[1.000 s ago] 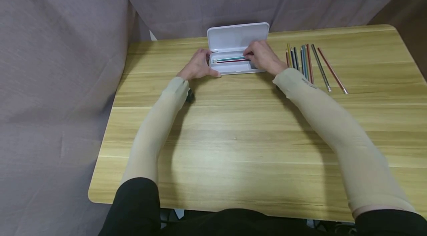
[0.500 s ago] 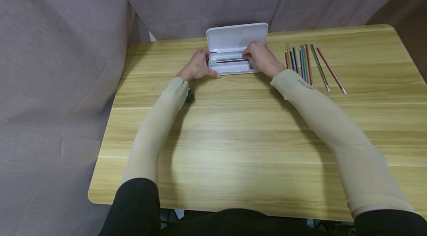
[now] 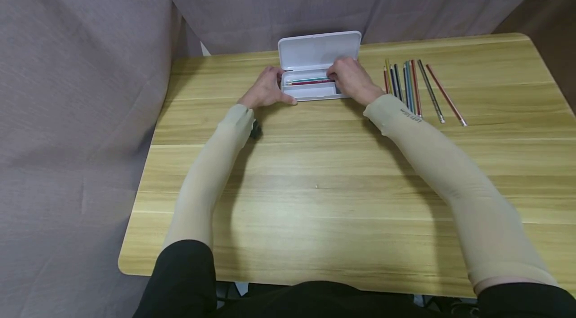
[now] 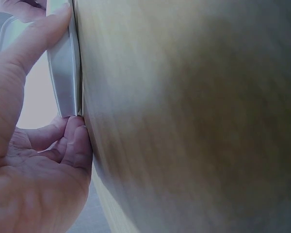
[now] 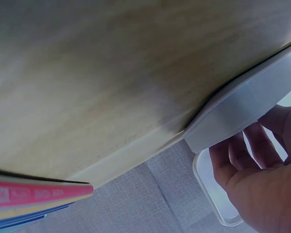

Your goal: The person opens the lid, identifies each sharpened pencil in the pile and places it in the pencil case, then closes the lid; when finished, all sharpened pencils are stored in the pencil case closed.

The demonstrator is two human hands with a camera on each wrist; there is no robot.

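Head view shows a big wooden worktop (image 3: 324, 168) with a grey curtain (image 3: 81, 83) hanging behind it and along its left side. Two arms in tan sleeves (image 3: 450, 178) reach across to the far edge of the worktop. A white pencil case (image 3: 315, 70) sits there, near the middle of the far edge, with its lid standing up. The left hand (image 3: 268, 89) rests at the left end of the case. Its thumb lies along the front wall and its other fingers curl at the end of the case, so its grip is closed around that end. The right hand (image 3: 353, 79) is at the right end of the case, with its fingers bent down into the tray. I cannot tell if they pinch anything there. A row of colored pencils (image 3: 416, 89) lies on the worktop to the right of the case, near the far right corner. A few pencils (image 3: 310, 81) lie inside the case, along its back part.
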